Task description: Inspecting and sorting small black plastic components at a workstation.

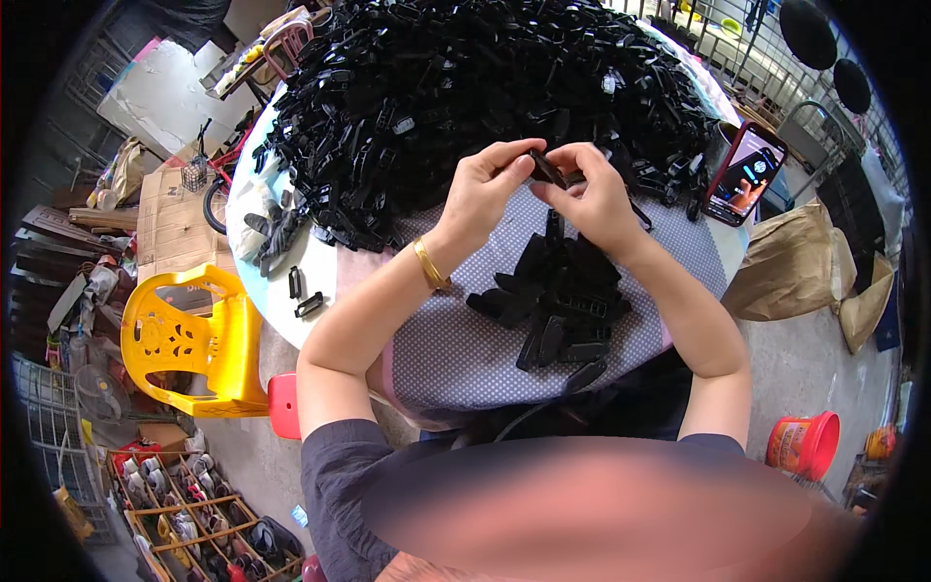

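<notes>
Between my two hands, above the table's middle, I hold a small black plastic clip-like part (548, 170). My left hand (485, 189) pinches its left end with thumb and forefinger. At the other end, the fingers of my right hand (596, 199) close on it. Just below my hands, a smaller heap of similar black parts (558, 301) lies on a grey dotted cloth (446, 344). Beyond them a very large pile of black parts (446, 97) covers the far side of the round table. Two single black parts (296, 282) rest apart at the left.
A phone (745, 175) with a lit screen stands at the table's right edge. Dark gloves (279, 231) lie at the left edge. A yellow plastic chair (170, 335) and red stool (285, 406) stand left, a red bucket (803, 444) on the right floor, a shoe rack (204, 524) lower left.
</notes>
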`<state>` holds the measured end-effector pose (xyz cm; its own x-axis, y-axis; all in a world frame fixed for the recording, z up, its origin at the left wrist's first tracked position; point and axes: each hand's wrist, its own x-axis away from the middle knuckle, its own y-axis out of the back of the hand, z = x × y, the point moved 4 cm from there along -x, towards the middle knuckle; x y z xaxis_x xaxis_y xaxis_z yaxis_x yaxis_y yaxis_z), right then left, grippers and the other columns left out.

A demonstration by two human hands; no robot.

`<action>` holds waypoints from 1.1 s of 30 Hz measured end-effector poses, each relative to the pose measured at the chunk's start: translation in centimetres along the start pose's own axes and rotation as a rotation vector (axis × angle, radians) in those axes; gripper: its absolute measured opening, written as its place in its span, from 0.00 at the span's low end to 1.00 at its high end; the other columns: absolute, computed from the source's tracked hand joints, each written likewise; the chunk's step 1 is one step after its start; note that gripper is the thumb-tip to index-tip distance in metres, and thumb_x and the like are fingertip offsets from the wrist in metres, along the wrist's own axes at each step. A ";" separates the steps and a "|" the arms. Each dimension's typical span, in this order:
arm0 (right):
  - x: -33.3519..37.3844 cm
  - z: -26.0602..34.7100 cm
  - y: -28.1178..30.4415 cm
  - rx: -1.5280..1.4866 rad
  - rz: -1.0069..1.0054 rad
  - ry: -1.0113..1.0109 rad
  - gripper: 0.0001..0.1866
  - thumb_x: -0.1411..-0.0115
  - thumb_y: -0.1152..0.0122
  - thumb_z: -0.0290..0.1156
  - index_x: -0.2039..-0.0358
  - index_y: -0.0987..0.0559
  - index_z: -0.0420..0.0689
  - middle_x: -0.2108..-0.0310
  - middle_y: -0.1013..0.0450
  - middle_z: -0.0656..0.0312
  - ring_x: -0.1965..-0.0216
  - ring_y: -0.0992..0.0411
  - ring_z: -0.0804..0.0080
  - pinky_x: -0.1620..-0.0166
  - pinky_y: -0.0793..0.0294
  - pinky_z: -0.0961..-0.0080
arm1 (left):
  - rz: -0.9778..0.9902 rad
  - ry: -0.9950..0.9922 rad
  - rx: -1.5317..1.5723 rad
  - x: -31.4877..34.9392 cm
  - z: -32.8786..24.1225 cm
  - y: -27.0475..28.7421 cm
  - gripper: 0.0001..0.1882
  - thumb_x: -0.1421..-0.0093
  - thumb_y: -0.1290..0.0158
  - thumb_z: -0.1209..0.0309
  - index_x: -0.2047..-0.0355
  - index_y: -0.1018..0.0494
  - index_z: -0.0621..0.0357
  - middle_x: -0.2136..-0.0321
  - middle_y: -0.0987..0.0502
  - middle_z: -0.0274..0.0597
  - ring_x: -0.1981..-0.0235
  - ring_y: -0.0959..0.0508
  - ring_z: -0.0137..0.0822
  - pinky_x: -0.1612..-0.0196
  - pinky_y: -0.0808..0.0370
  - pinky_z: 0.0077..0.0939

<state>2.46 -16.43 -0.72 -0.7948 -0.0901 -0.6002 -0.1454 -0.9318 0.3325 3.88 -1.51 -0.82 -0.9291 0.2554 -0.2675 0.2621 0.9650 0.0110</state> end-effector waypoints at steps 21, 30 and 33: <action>-2.6 -4.1 6.0 0.467 0.533 -0.249 0.14 0.56 0.35 0.33 0.66 0.20 0.45 0.68 0.24 0.55 0.65 0.26 0.64 0.61 0.27 0.75 | 0.631 -0.354 -0.600 3.1 -3.8 -4.6 0.23 0.58 0.35 0.71 0.58 0.25 0.54 0.76 0.26 0.38 0.72 0.27 0.35 0.66 0.29 0.27; -0.6 -2.5 2.0 0.787 0.482 0.089 0.10 0.54 0.37 0.31 0.71 0.25 0.43 0.70 0.29 0.58 0.66 0.28 0.59 0.62 0.28 0.67 | 0.052 -0.258 -1.117 -1.2 1.4 1.9 0.12 0.49 0.44 0.72 0.64 0.24 0.62 0.64 0.27 0.47 0.59 0.29 0.45 0.54 0.31 0.34; -0.5 -2.6 2.1 0.745 0.506 0.106 0.10 0.54 0.38 0.30 0.71 0.25 0.42 0.70 0.29 0.58 0.66 0.28 0.59 0.61 0.28 0.69 | 0.080 -0.223 -1.162 -1.6 1.5 1.6 0.13 0.50 0.44 0.72 0.63 0.25 0.61 0.64 0.27 0.47 0.58 0.29 0.46 0.53 0.32 0.34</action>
<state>4.07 -19.28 -1.66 -0.8144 -0.4930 -0.3060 -0.1662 -0.3070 0.9371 6.15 -0.49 -1.80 -0.8248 0.4120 -0.3872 -0.1838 0.4522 0.8728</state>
